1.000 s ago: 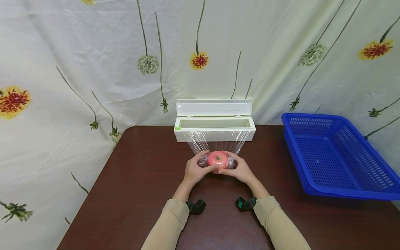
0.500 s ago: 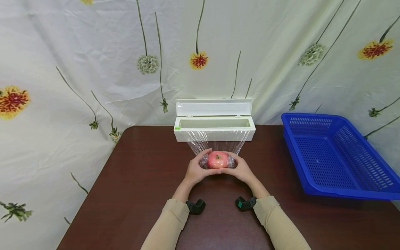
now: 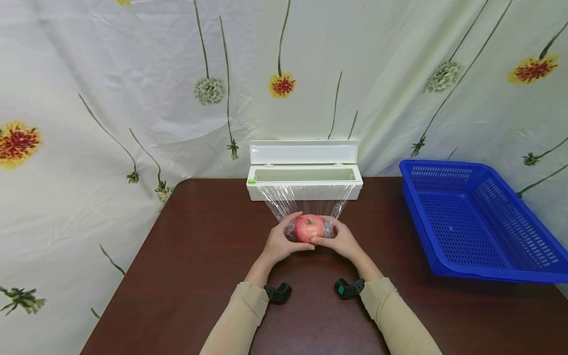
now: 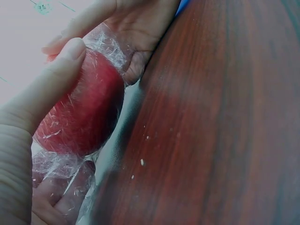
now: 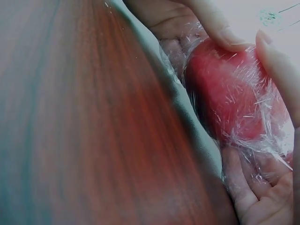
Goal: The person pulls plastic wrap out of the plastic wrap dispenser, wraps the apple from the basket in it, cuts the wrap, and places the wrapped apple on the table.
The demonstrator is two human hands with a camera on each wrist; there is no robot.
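The left hand (image 3: 279, 241) has slid its thumb nearward; it and the right hand (image 3: 344, 241) curl snugly round the apple (image 3: 309, 228), short of the desk's (image 3: 199, 246) far edge. Wrapping seems underway; next, roll with film (image 3: 277, 203) taut.

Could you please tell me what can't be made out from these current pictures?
Underside of the apple: head view; hidden by the apple itself.
Lower fingers of the left hand and right hand: head view; hidden beneath the hands and the bunched plastic film.
Right corner of the blue basket: head view; cut off by the right edge.
White specks on the table: left wrist view; too small to identify.
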